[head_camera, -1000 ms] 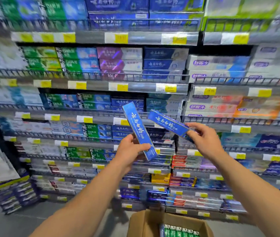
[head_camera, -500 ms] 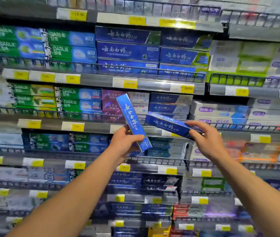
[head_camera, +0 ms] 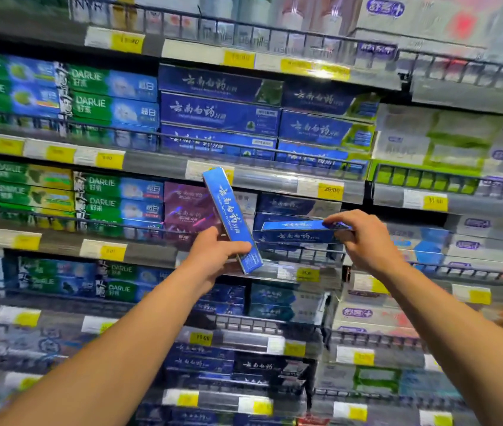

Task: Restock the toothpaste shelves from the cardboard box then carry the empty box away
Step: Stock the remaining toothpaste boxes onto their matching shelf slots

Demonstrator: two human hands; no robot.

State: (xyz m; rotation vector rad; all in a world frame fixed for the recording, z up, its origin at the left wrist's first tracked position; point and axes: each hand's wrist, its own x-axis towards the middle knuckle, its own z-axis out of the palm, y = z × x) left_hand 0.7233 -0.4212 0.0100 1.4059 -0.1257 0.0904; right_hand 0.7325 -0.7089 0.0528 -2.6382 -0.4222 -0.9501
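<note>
My left hand grips a blue toothpaste box by its lower end, and the box stands tilted in front of the shelves. My right hand holds a second blue toothpaste box flat by its right end. That box lies on top of a matching dark blue stack on the middle shelf, behind the wire rail. The cardboard box is out of view.
Wire-fronted shelves fill the view, packed with toothpaste: green Darlie boxes on the left, more blue boxes above, white and green boxes on the right. Yellow price tags line each shelf edge.
The view has tilted up, so the cardboard box has dropped out of sight. My right hand has moved its box level onto the blue stack on the shelf. My left hand stays raised.
</note>
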